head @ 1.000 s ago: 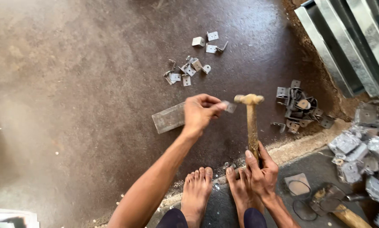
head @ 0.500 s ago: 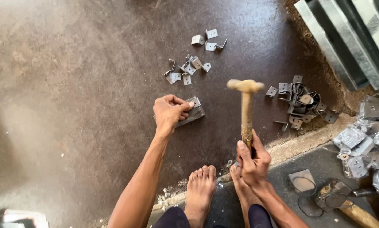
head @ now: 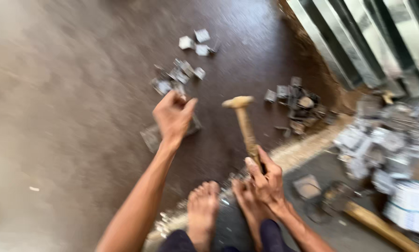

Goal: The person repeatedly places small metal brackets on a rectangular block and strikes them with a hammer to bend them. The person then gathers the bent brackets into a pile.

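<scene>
Now my left hand (head: pixel 173 115) has slid the flat metal piece (head: pixel 151 136) nearer, pinching it, while my right hand (head: pixel 265 177) grips the raised hammer (head: pixel 245 126).

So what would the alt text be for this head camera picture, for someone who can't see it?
Blurred view down at a person's right hand raising a wooden-handled hammer while the left hand holds a flat metal piece on a dark floor. Small metal brackets lie scattered beyond.

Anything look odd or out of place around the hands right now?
Small metal pieces lie scattered loose on the floor beyond the left hand. Bare feet sit close below the hammer in the right hand. Blur hides finer detail.
</scene>
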